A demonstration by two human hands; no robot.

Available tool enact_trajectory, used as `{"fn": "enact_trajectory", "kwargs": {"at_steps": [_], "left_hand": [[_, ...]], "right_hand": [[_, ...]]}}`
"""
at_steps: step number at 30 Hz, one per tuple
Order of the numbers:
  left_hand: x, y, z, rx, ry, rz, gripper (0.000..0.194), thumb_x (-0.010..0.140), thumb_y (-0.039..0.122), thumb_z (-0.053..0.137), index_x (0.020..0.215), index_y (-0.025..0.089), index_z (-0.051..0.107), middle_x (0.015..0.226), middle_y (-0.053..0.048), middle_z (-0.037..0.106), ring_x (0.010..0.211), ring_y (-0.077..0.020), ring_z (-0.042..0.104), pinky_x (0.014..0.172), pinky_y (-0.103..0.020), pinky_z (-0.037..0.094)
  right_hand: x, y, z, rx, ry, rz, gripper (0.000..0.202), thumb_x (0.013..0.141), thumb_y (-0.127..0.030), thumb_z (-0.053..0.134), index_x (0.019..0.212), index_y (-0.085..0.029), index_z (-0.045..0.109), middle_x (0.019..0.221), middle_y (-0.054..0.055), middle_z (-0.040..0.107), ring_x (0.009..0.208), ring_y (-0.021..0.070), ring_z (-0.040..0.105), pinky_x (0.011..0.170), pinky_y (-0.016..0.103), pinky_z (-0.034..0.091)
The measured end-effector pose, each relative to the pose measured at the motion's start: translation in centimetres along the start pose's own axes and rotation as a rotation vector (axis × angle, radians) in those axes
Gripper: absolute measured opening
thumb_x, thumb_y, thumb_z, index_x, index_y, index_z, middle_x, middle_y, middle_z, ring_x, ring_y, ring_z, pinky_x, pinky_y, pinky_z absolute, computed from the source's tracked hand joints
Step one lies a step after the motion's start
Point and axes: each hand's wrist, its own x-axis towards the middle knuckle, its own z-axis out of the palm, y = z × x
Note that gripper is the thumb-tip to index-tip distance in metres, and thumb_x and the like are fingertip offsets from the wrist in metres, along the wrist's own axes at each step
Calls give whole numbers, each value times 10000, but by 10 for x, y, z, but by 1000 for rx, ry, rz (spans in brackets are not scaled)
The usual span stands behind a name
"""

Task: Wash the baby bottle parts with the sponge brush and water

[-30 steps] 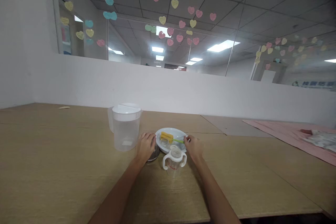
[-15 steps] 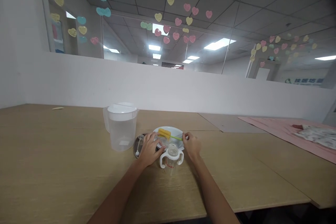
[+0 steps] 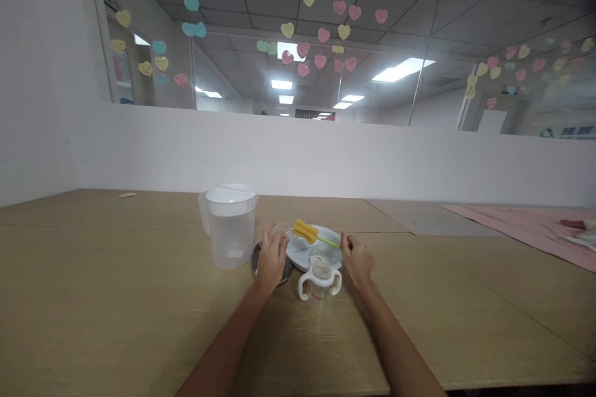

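My right hand [image 3: 357, 259] is closed on the green handle of a bottle brush [image 3: 306, 231], whose yellow sponge head points left above a white bowl [image 3: 302, 255]. In my left hand [image 3: 272, 260] is a small clear plastic cap [image 3: 281, 229], gripped between thumb and fingers left of the sponge. Between my forearms a clear baby bottle [image 3: 320, 285] with two white handles stands upright and uncapped. Under my left hand lies a round dark metal tray [image 3: 283, 278], partly covered by the hand. Another clear piece shows in the bowl behind the bottle, too unclear to name.
A translucent lidded pitcher [image 3: 231, 229] stands left of my left hand. Far right on the wooden table [image 3: 139, 298] lies a pink cloth [image 3: 526, 228] with a garment on it. A white wall with a window, dotted with heart-shaped notes, rises behind the table.
My left hand has lifted and turned more upright, bringing the clear cap up beside the sponge. The brush remains in my right hand. The view has shifted slightly left.
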Motion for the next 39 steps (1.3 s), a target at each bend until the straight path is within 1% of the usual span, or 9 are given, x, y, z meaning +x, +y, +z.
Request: {"fn": "enact_trajectory", "kwargs": {"at_steps": [4, 11, 14, 20, 26, 30, 32, 35, 39], "left_hand": [[-1, -4, 1, 1, 8, -8, 131, 883, 275, 455, 973, 202, 515, 1235, -98, 451, 1164, -223, 476, 896, -352, 456], [-2, -1, 1, 94, 36, 126, 388, 800, 207, 554, 1174, 200, 453, 1145, -79, 570, 1093, -234, 502, 973, -415, 386], [-2, 5, -3, 145, -26, 199, 400, 811, 195, 533, 1203, 203, 453, 1176, -76, 575, 1129, -248, 478, 1009, -451, 345], [-8, 10, -6, -15, -207, 337, 467, 881, 172, 366, 1343, 150, 297, 1348, -124, 436, 1283, -218, 359, 1064, -405, 336], [-8, 8, -3, -125, -117, 117, 393, 908, 274, 374, 1290, 181, 358, 1233, -114, 518, 1170, -213, 477, 1010, -397, 387], [0, 4, -3, -138, 126, -105, 388, 880, 365, 456, 1214, 172, 413, 1127, -118, 511, 1002, -209, 541, 889, -376, 465], [3, 2, -4, -105, 196, -167, 435, 825, 384, 542, 1187, 170, 429, 1124, -120, 468, 919, -202, 550, 846, -378, 487], [5, -4, -4, -21, 190, -146, 461, 789, 306, 582, 1196, 168, 415, 1173, -129, 411, 963, -220, 538, 886, -409, 474], [2, -12, -1, 129, 107, -85, 528, 748, 97, 524, 1246, 151, 359, 1253, -156, 335, 1174, -282, 434, 966, -443, 422]], "right_hand": [[1, 2, -1, 116, 10, 75, 571, 899, -527, 265, 787, -164, 691, 685, 77, 647, 554, 131, 477, 524, 238, 205], [-1, -1, 2, 73, 35, -57, 575, 866, -557, 293, 750, -163, 695, 586, 46, 596, 503, 110, 435, 514, 232, 191], [-2, 0, 6, 37, 100, -135, 589, 870, -540, 274, 709, -157, 691, 536, 39, 563, 471, 98, 408, 505, 231, 183], [-4, 4, 11, 49, 231, -250, 528, 889, -466, 307, 665, -157, 672, 495, 24, 542, 464, 91, 425, 501, 220, 221], [-7, 1, 7, 72, 330, -301, 475, 901, -418, 350, 654, -146, 651, 501, 28, 548, 485, 92, 449, 530, 214, 279], [-7, 2, 7, 37, 359, -267, 455, 898, -410, 375, 653, -148, 655, 508, 28, 560, 494, 93, 458, 535, 214, 275], [-6, 3, 9, 14, 358, -245, 449, 892, -415, 386, 652, -153, 660, 506, 26, 563, 495, 95, 458, 531, 214, 261], [-5, 5, 10, 4, 346, -206, 441, 883, -414, 390, 651, -156, 662, 504, 25, 560, 495, 97, 447, 529, 215, 239], [-2, 3, 8, -2, 367, -5, 420, 871, -405, 384, 691, -158, 672, 535, 26, 565, 486, 100, 421, 515, 226, 198]]}}
